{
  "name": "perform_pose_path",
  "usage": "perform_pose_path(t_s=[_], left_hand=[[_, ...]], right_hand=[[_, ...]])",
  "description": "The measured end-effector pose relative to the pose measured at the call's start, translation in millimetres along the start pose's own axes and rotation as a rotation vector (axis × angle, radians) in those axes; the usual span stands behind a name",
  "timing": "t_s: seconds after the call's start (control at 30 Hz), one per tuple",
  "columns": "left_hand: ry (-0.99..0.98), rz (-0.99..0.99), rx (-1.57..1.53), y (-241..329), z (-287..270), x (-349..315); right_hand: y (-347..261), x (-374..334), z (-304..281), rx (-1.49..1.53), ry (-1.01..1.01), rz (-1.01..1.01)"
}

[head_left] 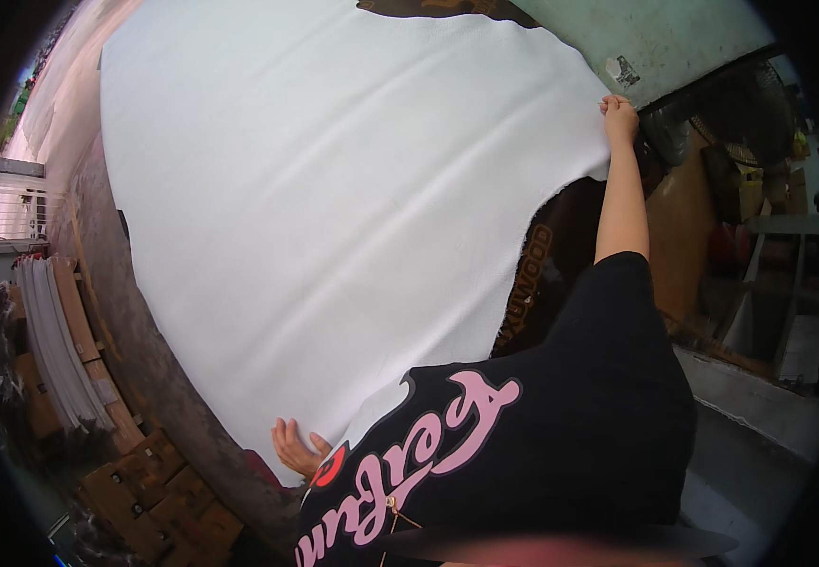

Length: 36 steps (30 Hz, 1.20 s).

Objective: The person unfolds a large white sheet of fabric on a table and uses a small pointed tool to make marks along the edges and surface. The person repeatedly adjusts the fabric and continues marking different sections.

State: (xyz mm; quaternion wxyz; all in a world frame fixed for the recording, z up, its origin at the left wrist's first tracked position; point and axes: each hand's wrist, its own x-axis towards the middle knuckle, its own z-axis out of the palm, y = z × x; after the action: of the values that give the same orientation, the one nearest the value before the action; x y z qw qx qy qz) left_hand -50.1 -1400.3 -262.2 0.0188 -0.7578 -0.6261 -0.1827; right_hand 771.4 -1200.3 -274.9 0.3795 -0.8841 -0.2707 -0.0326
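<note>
A large white leather hide [334, 208] with an irregular outline lies spread out in front of me, with long faint creases running diagonally across it. My right arm reaches far out, and my right hand [619, 118] pinches the hide's edge at the far right. Near my body at the lower left, my left hand [298, 449] lies on the hide's near end, fingers spread and flat. My torso hides part of the hide's near edge.
Under the hide shows a dark brown board [561, 222]. A pale green panel [674, 47] stands beyond my right hand, with a dark fan [745, 113] beside it. Cardboard boxes [159, 496] and long pale strips [55, 340] are stacked at the lower left.
</note>
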Motion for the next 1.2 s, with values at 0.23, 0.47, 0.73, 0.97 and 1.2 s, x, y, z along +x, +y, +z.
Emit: perform_pose_path(t_s=[0.23,0.47,0.73,0.97,1.2], left_hand=[[-0.002,-0.059,0.018,7.7,-1.6,0.7],[0.011,-0.048,0.020,15.6,-6.2,8.6],[0.015,-0.119,-0.021,25.6,-7.3,10.9],[0.027,-0.126,-0.037,29.3,-8.0,11.9],[0.028,-0.122,-0.012,28.3,-7.0,13.1]], right_hand=[[4.0,-33.2,-54.8,0.317,0.177,0.130],[-67.7,-144.0,-51.7,0.814,-0.173,0.154],[-107.7,-238.1,-48.2,0.613,-0.560,-0.106],[-124.4,-290.8,-85.1,0.365,-0.759,-0.416],[-125.8,-303.3,-87.1,0.257,-0.786,-0.587]])
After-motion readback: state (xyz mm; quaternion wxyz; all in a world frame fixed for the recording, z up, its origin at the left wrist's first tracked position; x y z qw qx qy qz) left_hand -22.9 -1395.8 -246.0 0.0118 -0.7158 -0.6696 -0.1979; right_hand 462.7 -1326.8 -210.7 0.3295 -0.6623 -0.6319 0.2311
